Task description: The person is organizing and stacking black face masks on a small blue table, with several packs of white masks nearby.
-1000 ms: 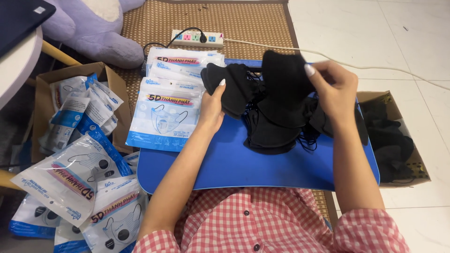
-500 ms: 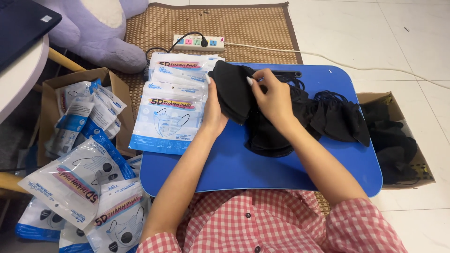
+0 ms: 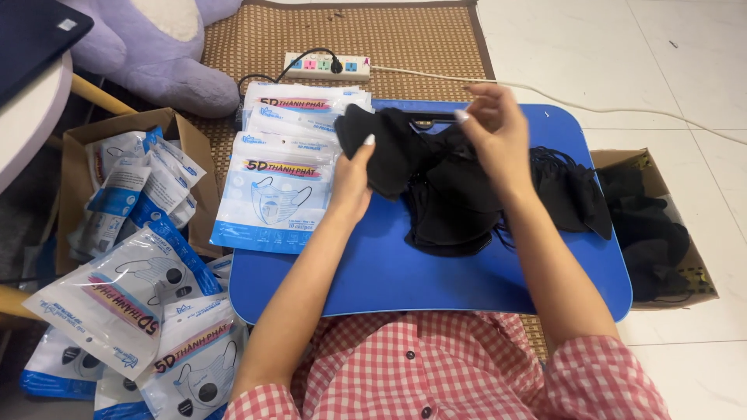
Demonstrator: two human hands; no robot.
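Left hand [image 3: 354, 180] keeps its grip on a black mask [image 3: 381, 144] above the blue surface [image 3: 373, 272], while the right hand [image 3: 494, 132], shifted rightward since half a second ago, pinches at the mask pile [image 3: 455, 210], fingers curled, separating one

Pale glossy floor tiles [image 3: 622, 47] fill the upper right of the frame, catching soft even light. A brown woven mat [image 3: 389, 35] lies along the top centre. At the far left edge curves a white round tabletop [image 3: 27, 128] on a yellow wooden leg [image 3: 97, 95].
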